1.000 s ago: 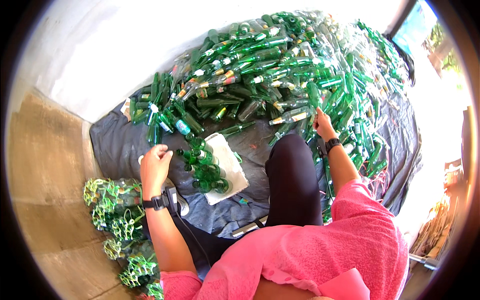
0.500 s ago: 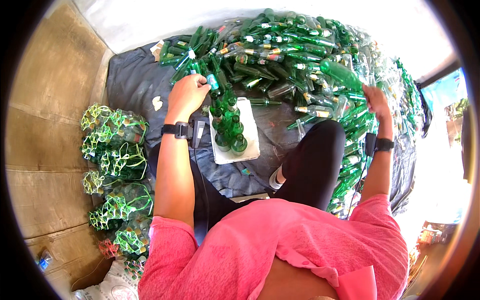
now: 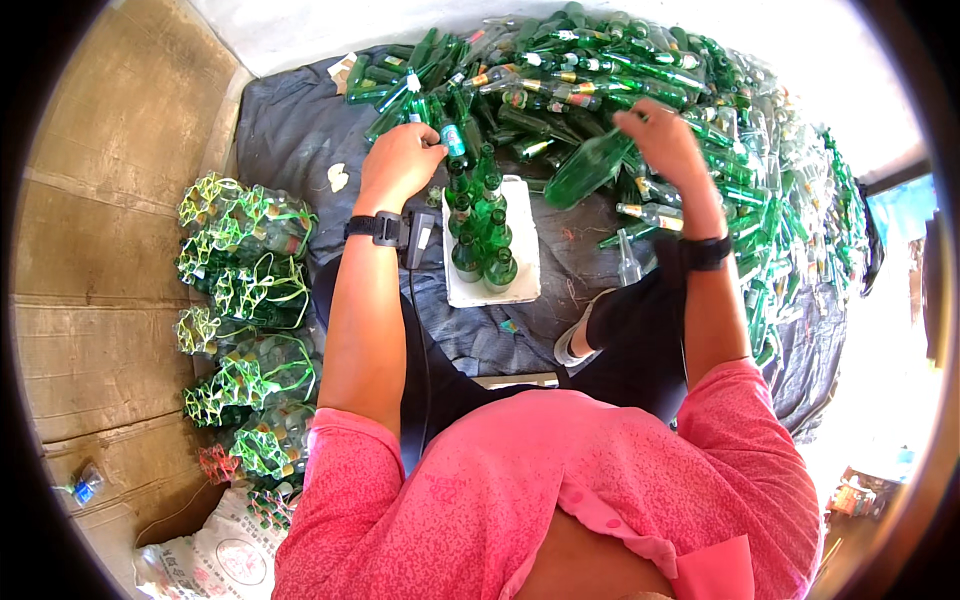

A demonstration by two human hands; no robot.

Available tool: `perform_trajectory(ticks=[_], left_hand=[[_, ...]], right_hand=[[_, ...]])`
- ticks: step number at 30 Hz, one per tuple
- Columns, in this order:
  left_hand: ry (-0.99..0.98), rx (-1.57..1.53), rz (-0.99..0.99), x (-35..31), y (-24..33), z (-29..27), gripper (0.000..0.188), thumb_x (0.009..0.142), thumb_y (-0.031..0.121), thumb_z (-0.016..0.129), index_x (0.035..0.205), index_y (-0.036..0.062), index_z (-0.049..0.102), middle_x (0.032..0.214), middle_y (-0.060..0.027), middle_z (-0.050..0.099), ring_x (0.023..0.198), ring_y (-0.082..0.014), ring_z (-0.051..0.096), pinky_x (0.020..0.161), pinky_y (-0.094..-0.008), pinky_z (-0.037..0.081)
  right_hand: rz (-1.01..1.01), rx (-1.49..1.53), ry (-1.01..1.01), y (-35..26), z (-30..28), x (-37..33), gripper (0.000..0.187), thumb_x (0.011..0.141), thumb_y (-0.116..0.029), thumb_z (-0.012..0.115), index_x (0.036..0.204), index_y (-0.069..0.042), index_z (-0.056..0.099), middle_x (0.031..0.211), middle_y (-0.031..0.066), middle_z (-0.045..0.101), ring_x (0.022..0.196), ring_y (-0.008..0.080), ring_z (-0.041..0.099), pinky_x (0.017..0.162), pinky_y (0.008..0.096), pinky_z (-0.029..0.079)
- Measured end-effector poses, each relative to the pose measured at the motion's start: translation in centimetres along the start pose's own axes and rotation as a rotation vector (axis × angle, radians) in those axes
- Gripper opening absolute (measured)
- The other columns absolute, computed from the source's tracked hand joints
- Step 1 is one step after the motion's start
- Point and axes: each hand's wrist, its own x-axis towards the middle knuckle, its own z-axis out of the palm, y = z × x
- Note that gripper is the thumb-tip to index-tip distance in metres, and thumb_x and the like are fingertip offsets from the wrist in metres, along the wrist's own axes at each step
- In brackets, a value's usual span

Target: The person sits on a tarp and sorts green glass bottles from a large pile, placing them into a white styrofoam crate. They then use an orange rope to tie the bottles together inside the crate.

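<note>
Sorting green glass bottles on a dark tarp, seated, both hands out front.

Left hand (image 3: 400,165) curled around the top of a small green bottle (image 3: 452,135) with a teal neck label, at the near edge of the bottle heap (image 3: 640,90); black wristband on that wrist, cable trailing down from it; right hand (image 3: 662,140) closed on the neck of a larger green bottle (image 3: 588,168), held tilted, base pointing down toward the white tray (image 3: 520,290); several small green bottles (image 3: 480,235) standing upright and packed together on that tray, just below the left hand; netted bundles of bottles (image 3: 250,290) stacked at the left along the tarp (image 3: 290,130) edge; bent knee in black under the right forearm.
</note>
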Motion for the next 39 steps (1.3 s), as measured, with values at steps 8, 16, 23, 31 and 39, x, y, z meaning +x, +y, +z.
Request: perform_trajectory(ticks=[8,16,23,31,39], left_hand=[[-0.027,-0.015,-0.035,0.4,-0.1,0.4,0.029,0.085,0.029,0.074,0.106,0.0084,0.076,0.1,-0.0129,0.076,0.096,-0.0309,0.072,0.082,-0.0408,0.055],[-0.038,-0.004,-0.002,0.9,0.3,1.1,0.031,0.087,0.024,0.074,0.11,0.0027,0.074,0.094,-0.0123,0.077,0.081,-0.021,0.072,0.073,-0.0337,0.054],[-0.031,0.006,0.021,0.9,-0.4,1.2,0.032,0.086,0.024,0.074,0.109,0.0019,0.073,0.092,-0.0116,0.077,0.08,-0.0198,0.072,0.073,-0.0334,0.054],[-0.061,0.015,-0.03,0.2,0.4,0.5,0.033,0.084,0.03,0.075,0.108,0.008,0.076,0.101,-0.0138,0.076,0.095,-0.0309,0.073,0.083,-0.0398,0.055],[-0.068,0.009,-0.005,-0.1,0.4,0.3,0.034,0.086,0.027,0.075,0.111,0.0042,0.074,0.097,-0.0142,0.076,0.088,-0.0251,0.073,0.078,-0.0361,0.055]], right_hand=[[-0.049,-0.102,-0.272,-0.2,10.9,-3.3,0.041,0.092,-0.043,0.058,0.101,-0.004,0.067,0.097,0.0245,0.071,0.096,0.0458,0.067,0.086,0.0533,0.053],[-0.056,-0.181,-0.442,-0.8,13.3,-5.3,0.04,0.093,-0.04,0.058,0.105,-0.002,0.067,0.103,0.023,0.072,0.1,0.0421,0.068,0.088,0.0513,0.054],[-0.111,-0.172,-0.481,-0.8,14.9,-5.8,0.038,0.092,-0.038,0.058,0.104,-0.004,0.069,0.102,0.0213,0.073,0.099,0.0405,0.069,0.088,0.0499,0.055],[-0.152,-0.183,-0.477,-0.7,16.4,-6.9,0.037,0.091,-0.037,0.058,0.104,-0.004,0.068,0.099,0.0215,0.073,0.096,0.0408,0.07,0.085,0.0511,0.055],[-0.165,-0.196,-0.524,-1.6,16.9,-7.6,0.037,0.092,-0.037,0.059,0.105,-0.003,0.068,0.098,0.0222,0.073,0.095,0.0412,0.07,0.084,0.0513,0.056]])
